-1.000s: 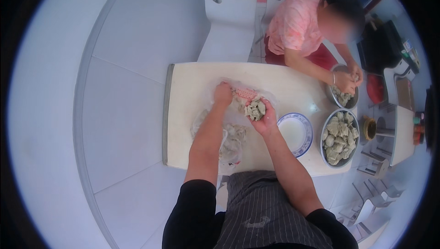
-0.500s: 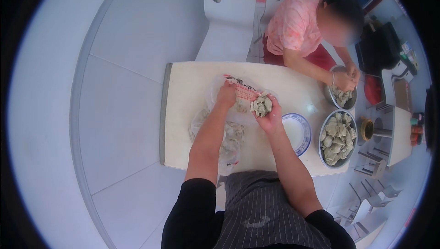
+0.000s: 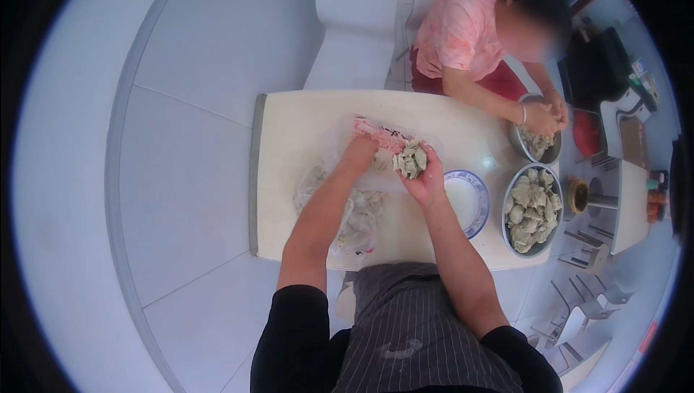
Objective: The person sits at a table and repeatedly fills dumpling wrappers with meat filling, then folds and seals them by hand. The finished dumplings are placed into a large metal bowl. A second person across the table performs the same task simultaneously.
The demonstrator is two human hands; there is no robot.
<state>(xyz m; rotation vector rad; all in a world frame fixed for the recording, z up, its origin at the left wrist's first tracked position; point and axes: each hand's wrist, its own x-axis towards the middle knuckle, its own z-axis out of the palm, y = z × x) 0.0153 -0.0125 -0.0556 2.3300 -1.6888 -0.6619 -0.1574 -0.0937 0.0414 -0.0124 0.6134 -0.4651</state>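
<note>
My right hand [image 3: 426, 180] is closed round a clump of frilly, pale grey-green pieces [image 3: 410, 159], held above the table's middle. Just left of it, my left hand [image 3: 360, 151] has its fingers curled at a clear plastic bag [image 3: 384, 140] with red and black printing. Its fingertips are partly hidden against the bag. Below my left forearm lies another clear bag [image 3: 359, 223] with pale pieces inside. A white plate with a blue rim [image 3: 483, 212] stands right of my right wrist.
A metal bowl [image 3: 505, 212] heaped with grey-green pieces stands at the table's [image 3: 296, 122] right end. Beyond it, a person in a pink shirt [image 3: 463, 28] has both hands over a second metal bowl [image 3: 555, 154]. White chairs [image 3: 354, 53] stand along the far side.
My left hand has shifted slightly right along the printed bag, toward the clump. My right hand keeps its hold on the clump. The whole view has shifted slightly.
</note>
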